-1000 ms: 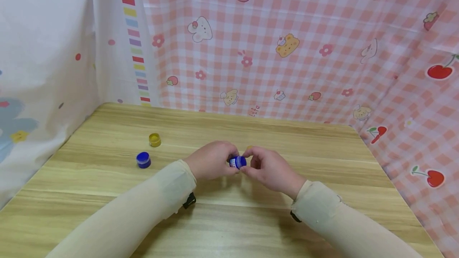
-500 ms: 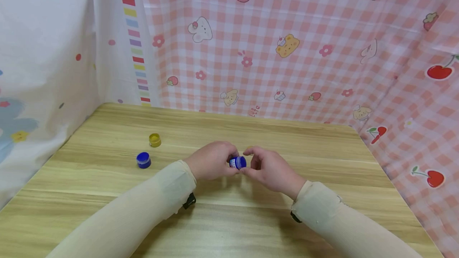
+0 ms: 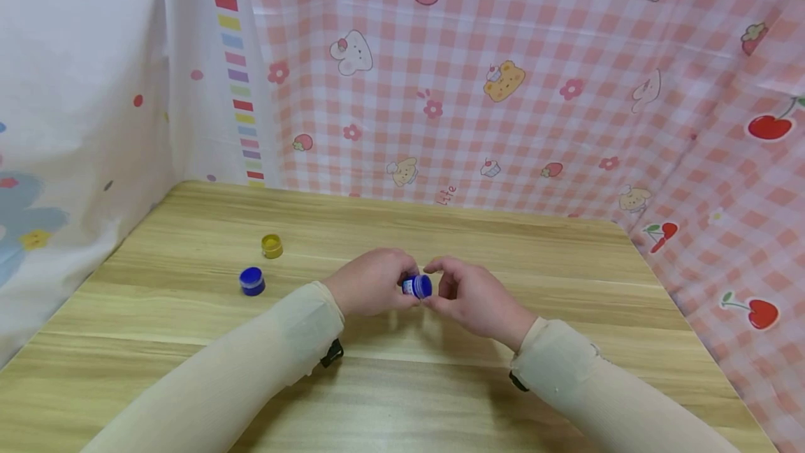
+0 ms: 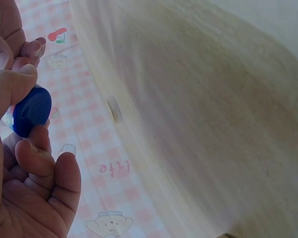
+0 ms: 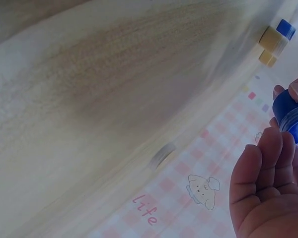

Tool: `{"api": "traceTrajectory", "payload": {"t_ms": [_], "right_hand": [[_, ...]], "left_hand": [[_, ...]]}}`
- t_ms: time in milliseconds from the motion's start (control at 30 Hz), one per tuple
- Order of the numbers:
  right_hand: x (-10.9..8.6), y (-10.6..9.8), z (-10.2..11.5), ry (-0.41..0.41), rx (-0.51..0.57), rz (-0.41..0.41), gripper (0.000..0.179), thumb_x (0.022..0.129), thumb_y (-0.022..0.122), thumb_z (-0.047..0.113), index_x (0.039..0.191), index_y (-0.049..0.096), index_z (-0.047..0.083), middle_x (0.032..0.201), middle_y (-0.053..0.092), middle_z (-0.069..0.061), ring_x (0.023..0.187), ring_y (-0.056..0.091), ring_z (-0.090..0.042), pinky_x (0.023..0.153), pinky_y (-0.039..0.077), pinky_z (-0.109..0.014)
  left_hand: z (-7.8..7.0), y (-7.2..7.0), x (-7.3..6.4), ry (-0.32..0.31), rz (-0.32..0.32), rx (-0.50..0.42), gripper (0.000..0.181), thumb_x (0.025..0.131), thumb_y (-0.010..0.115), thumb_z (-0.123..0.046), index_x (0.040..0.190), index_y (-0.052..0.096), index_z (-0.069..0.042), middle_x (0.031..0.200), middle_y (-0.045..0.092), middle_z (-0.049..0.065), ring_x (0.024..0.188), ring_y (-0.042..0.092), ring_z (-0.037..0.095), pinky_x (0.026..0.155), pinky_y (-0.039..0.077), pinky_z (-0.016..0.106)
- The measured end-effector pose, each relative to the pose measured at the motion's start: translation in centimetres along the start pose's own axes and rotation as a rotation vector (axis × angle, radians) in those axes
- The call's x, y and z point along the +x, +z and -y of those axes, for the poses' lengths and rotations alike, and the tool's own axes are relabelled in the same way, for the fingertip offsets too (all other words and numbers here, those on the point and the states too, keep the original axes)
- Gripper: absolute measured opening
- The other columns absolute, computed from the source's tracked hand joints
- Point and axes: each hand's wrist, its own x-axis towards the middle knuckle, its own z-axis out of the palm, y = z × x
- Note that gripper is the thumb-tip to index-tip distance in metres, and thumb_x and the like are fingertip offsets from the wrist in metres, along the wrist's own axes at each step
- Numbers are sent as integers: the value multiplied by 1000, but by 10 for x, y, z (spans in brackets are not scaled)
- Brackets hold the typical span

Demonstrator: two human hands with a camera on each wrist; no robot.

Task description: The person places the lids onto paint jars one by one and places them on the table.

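Gripping a blue jar [image 3: 417, 286] over the surface [image 3: 402, 397], the left hand [image 3: 371, 282] shows in the head view with the jar's long axis roughly sideways. Its free end faces the right hand [image 3: 481, 299], just beside it, thumb and forefinger parted; contact is unclear. Towards the left stand a second blue jar [image 3: 252, 282] and a yellow jar [image 3: 272, 247], seemingly uncapped, yellow inside. In the left wrist view, thumb and fingers pinch the held jar. The right wrist view shows gently bent right fingers [image 5: 268, 153] near it; whether it is lidded, I cannot tell.
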Motion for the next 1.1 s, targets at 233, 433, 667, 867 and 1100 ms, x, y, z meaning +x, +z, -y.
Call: {"api": "traceTrajectory", "payload": {"t_ms": [233, 433, 667, 867, 1100], "right_hand": [[0, 0, 1, 18, -5, 3, 30, 96, 79, 21, 122, 67, 13, 76, 60, 4, 61, 50, -8, 54, 42, -24], [0, 1, 1, -17, -2, 1, 33, 94, 80, 17, 123, 66, 12, 75, 60, 5, 61, 50, -8, 55, 42, -23], [0, 1, 0, 3, -9, 5, 32, 95, 79, 19, 123, 66, 11, 75, 60, 4, 61, 50, -8, 53, 42, -24], [-1, 0, 1, 10, -3, 7, 30, 94, 80, 15, 121, 67, 13, 75, 60, 4, 61, 49, -9, 54, 41, -23], [-2, -1, 2, 30, -17, 5, 33, 95, 80, 19, 124, 67, 11, 76, 60, 3, 63, 50, -10, 55, 42, -24]], "left_hand": [[-1, -1, 0, -4, 2, -2, 22, 91, 83, -32, 97, 72, -13, 88, 67, -7, 79, 60, 9, 74, 53, 25], [-1, 0, 0, 5, -2, 7, 20, 91, 82, -30, 96, 73, -13, 87, 67, -8, 78, 59, 9, 74, 52, 25], [-1, 0, -1, 1, 1, -2, 20, 91, 82, -30, 96, 72, -13, 88, 67, -7, 79, 59, 10, 74, 52, 26], [-1, 1, 0, 9, -4, 1, 19, 91, 82, -29, 96, 72, -14, 87, 66, -7, 79, 59, 10, 74, 52, 26], [-2, 1, 0, 2, -1, 11, 20, 91, 82, -29, 97, 72, -13, 88, 67, -7, 79, 59, 9, 75, 53, 25]]}}
